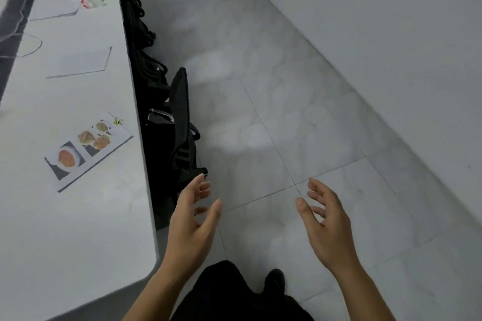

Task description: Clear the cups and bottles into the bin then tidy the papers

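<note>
My left hand (193,219) and right hand (326,219) hang in front of me over the floor (260,86). The fingers are loosely spread, the palms face each other, and they hold nothing, so I judge them free for the next pickup. To my left on the table (78,229) a leaflet (88,150) lies near the edge and two sheets (80,64) lie farther along, all askew and well apart, so they need gathering. Small wrappers (91,1) sit at the far end. I see no cup, bottle or bin. Chairs (180,117) stand tucked under the table, which leaves my path open.
</note>
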### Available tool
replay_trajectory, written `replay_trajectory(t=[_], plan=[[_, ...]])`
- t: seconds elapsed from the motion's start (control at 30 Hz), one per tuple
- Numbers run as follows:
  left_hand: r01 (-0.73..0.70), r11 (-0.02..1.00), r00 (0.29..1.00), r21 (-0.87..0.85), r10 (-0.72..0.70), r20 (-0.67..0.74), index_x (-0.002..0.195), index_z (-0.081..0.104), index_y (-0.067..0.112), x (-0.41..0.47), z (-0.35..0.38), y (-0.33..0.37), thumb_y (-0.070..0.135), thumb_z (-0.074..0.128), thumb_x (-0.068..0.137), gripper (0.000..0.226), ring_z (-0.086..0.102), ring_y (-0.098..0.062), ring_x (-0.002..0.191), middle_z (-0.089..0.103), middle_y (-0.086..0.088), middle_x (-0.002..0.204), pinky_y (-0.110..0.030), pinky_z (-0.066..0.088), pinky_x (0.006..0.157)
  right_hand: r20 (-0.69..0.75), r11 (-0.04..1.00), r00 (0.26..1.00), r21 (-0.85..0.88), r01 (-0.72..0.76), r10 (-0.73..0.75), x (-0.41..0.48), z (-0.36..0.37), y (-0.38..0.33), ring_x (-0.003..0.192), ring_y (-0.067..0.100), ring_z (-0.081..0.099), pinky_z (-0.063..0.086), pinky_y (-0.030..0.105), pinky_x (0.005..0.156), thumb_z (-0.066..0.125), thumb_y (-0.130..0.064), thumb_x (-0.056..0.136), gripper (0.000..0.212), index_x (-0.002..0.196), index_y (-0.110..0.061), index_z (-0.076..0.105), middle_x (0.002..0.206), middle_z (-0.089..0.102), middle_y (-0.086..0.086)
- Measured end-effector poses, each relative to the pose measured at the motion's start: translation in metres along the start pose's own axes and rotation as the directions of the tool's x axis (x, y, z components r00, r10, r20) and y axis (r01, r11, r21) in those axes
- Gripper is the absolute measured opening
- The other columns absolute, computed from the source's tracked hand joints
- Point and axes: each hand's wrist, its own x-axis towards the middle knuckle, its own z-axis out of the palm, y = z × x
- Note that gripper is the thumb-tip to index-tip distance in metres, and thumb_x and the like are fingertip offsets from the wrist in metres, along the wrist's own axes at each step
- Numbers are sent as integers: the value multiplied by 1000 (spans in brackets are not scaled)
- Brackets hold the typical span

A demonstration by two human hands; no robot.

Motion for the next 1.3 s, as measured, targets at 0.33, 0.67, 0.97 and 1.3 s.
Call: replay_trajectory(t=[0.33, 0.67, 0.97, 1.3], plan=[[171, 964, 909, -201, -234, -346, 137, 44, 33, 214, 45, -23, 16, 63, 93, 51, 58, -7, 117, 60, 9, 125, -35, 50, 96, 176, 997, 984, -63, 35, -24, 293, 27, -15, 119, -5, 55, 48, 24, 97, 65, -30, 92, 46, 135, -36, 50, 134, 55, -19], [103, 980, 903, -168, -163, -397, 141, 43, 28, 535, 51, 36, 16, 63, 93, 53, 58, -6, 117, 61, 5, 125, -28, 48, 95, 141, 992, 986, -68, 102, -92, 592, 59, -111, 120, -2, 55, 43, 16, 90, 67, -26, 92, 51, 140, -29, 48, 134, 56, -15], [229, 963, 848, -143, -269, -456, 138, 46, 28, 796, 65, 3, 17, 66, 90, 53, 60, -14, 116, 62, 3, 123, -42, 50, 101, 251, 997, 967, -45, 64, -50, 850, 181, -124, 119, -4, 53, 43, 14, 88, 66, -27, 92, 51, 140, -29, 48, 137, 55, -12], [217, 965, 682, -150, -260, -684, 143, 42, 26, 1046, -19, 41, 16, 63, 92, 56, 58, -4, 118, 59, 10, 127, -21, 47, 88, 566, 971, 804, -30, 237, -179, 1144, 361, -292, 119, -5, 54, 46, 19, 94, 66, -29, 93, 47, 136, -37, 48, 134, 54, -21]])
